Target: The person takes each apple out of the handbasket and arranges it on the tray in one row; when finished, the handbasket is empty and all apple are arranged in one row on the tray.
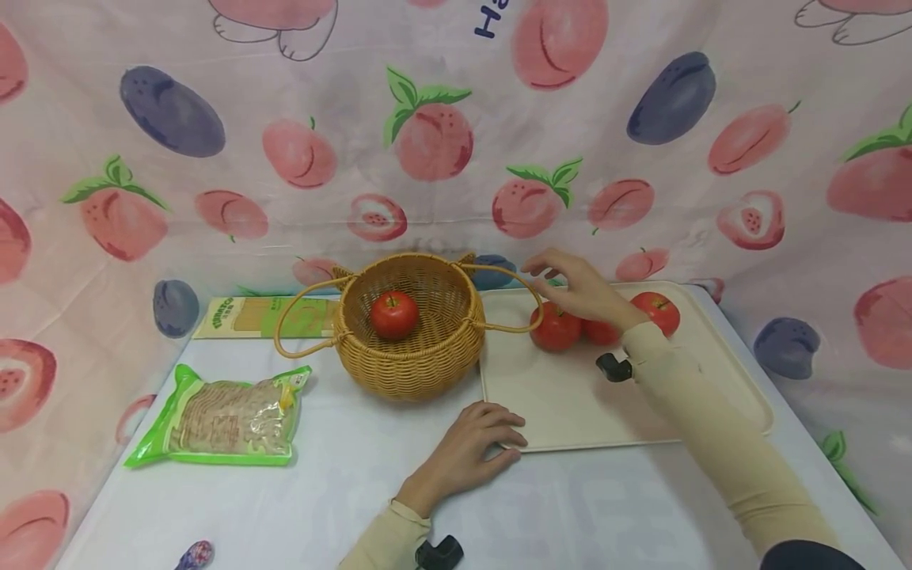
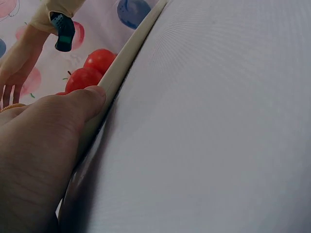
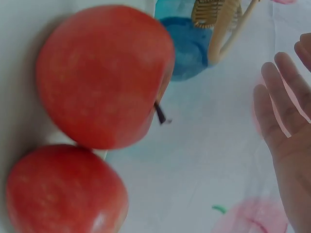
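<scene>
My right hand (image 1: 580,289) hovers over the back of the beige tray (image 1: 563,404), fingers loosely spread and holding nothing. It is near the right handle of a wicker basket (image 1: 406,372). Below it on the tray sit red apples: one apple (image 1: 556,328) at the left, a second apple (image 1: 601,332) partly hidden by the arm, and a third apple (image 1: 655,312) to the right. Another red apple (image 1: 394,315) lies inside the basket. My left hand (image 1: 466,447) rests on the tray's front left corner; in the left wrist view its thumb (image 2: 90,101) touches the rim.
A green-edged bag of brown, noodle-like food (image 1: 231,419) lies left of the basket. Behind it is a flat green and yellow packet (image 1: 264,317), partly covered by the basket. A small wrapped lollipop (image 1: 195,554) is at the front left edge. A fruit-print cloth (image 1: 442,222) hangs behind.
</scene>
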`<state>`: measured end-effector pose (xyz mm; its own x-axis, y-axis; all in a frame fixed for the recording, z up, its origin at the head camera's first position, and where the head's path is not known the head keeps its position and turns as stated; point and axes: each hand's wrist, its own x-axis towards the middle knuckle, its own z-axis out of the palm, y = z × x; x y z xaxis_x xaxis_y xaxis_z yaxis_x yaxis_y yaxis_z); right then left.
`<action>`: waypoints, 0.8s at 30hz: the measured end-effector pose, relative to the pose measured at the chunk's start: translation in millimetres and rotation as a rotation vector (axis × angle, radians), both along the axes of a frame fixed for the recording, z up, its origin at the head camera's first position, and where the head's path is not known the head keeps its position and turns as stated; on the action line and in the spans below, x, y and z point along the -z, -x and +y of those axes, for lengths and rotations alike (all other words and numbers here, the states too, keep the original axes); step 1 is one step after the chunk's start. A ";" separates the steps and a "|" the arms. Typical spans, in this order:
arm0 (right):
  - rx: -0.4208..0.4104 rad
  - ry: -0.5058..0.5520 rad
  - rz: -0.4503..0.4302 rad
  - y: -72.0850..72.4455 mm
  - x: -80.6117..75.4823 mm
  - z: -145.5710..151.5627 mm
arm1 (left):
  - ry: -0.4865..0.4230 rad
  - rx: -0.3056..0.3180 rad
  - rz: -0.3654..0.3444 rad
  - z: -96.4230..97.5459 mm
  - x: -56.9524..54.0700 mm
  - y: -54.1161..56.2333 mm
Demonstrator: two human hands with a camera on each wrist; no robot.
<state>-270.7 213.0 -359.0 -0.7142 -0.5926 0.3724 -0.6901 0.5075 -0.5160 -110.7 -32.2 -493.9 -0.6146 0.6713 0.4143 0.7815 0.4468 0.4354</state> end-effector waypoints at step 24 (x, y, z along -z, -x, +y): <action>-0.163 -0.024 0.036 -2.1 -7.9 -55.8 | 0.013 -0.004 -0.002 0.2 1.7 0.0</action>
<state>-268.6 157.2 -351.1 -0.5944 -0.7086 0.3802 -0.7820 0.3991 -0.4787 -110.7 -32.0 -495.6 -0.6181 0.6740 0.4046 0.7789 0.4556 0.4309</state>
